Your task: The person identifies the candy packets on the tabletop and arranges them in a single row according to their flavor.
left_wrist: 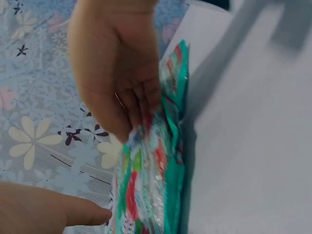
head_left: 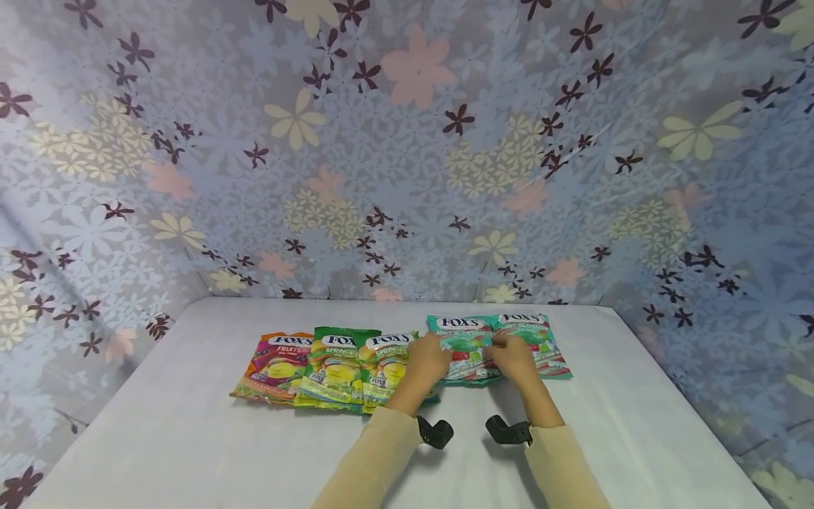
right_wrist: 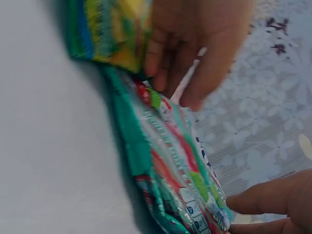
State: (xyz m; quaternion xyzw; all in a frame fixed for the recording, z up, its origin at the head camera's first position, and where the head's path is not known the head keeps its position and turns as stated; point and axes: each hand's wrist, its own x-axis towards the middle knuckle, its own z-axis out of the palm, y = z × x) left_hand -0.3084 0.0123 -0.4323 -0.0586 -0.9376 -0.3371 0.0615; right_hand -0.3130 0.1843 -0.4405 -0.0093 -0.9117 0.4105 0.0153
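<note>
two teal mint bags (head_left: 463, 346) lie side by side at the right end of a row on the bench (head_left: 191, 438). both hands, left (head_left: 427, 359) and right (head_left: 514, 358), pinch the nearer one's lower edge. its slick film could slip, nudging the green bag (head_left: 386, 367) beside it.

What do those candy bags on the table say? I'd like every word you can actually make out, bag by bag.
"FOX'S FRUITS": orange bag, far left.
"FOX'S SPRING...": green bag, rest of the word cut off.
"FOX'S SPRING...": yellow-green bag, partly under the left hand.
"FOX'S MINT BLOSSOM": teal bag.
"FOX'S": second teal bag, by the right hand; its flavour line is too blurred.
Small print on all bags, and everything in both wrist views, is unreadable.
</note>
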